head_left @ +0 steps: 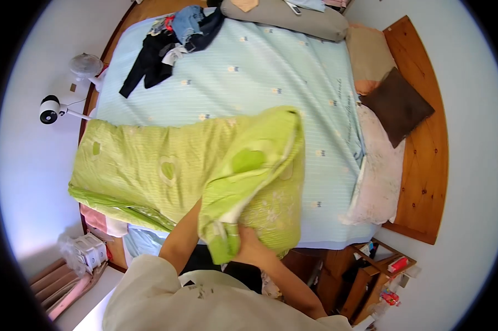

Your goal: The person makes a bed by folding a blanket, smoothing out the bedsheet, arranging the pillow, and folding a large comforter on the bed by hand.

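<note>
A yellow-green quilt (133, 160) with heart patches lies folded in a long strip across the near side of the bed. Its right end is raised and doubled over in front of me. My right hand (253, 249) grips the quilt's near edge, its fingers partly tucked behind the cloth. My left forearm (184, 237) reaches in under the raised flap. The flap covers my left hand, so its fingers do not show.
The bed has a light blue striped sheet (249, 71). Clothes (169, 44) lie at its far left, and a grey bolster (293, 21) at the far edge. Pillows and a brown cushion (397, 106) rest by the wooden headboard (420, 165). A fan (86, 66) and white camera (50, 109) stand left.
</note>
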A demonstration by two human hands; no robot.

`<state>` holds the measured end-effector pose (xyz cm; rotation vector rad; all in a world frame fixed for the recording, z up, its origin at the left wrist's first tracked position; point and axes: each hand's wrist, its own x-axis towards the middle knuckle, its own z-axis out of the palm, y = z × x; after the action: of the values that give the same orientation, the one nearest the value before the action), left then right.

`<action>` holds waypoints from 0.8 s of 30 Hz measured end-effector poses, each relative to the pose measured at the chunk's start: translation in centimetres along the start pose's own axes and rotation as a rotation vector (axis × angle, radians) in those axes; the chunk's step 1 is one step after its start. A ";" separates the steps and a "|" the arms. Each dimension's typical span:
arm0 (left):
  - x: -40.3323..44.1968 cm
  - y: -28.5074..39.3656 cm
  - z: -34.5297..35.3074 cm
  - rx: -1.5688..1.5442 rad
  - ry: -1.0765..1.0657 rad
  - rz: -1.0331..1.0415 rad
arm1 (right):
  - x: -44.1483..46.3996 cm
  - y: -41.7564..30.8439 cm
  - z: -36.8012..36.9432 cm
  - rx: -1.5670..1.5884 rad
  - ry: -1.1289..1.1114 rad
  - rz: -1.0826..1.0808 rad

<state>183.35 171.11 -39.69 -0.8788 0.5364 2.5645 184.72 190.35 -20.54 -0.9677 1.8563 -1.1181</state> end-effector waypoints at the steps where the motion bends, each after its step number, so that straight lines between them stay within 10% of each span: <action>1: -1.6 0.9 -3.7 0.022 0.032 0.028 | 2.7 -0.5 2.7 -0.259 -0.124 -0.009; 6: -7.2 5.7 -20.8 0.239 0.139 0.142 | 11.7 8.4 17.9 -0.659 -0.128 0.062; 8: -10.8 8.1 -17.7 -0.014 0.143 0.019 | 12.5 10.9 19.9 -0.640 -0.199 0.176; 11: -12.0 8.0 -15.4 0.144 0.218 -0.012 | 12.7 7.8 17.7 -0.464 -0.377 0.245; 15: -10.4 3.8 -17.3 0.945 0.371 -0.282 | 13.9 8.8 14.6 -0.430 0.139 -0.001; 18: -11.5 -1.1 -17.7 1.206 0.419 0.199 | 18.5 5.5 7.4 -0.660 0.216 -0.026; 24: -12.4 -3.1 -20.2 0.964 0.674 0.200 | 26.7 14.7 3.0 -0.883 -0.093 0.219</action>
<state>203.97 161.62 -47.24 -1.2763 1.8962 1.6829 172.52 170.79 -40.70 -1.2006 2.3364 -0.0715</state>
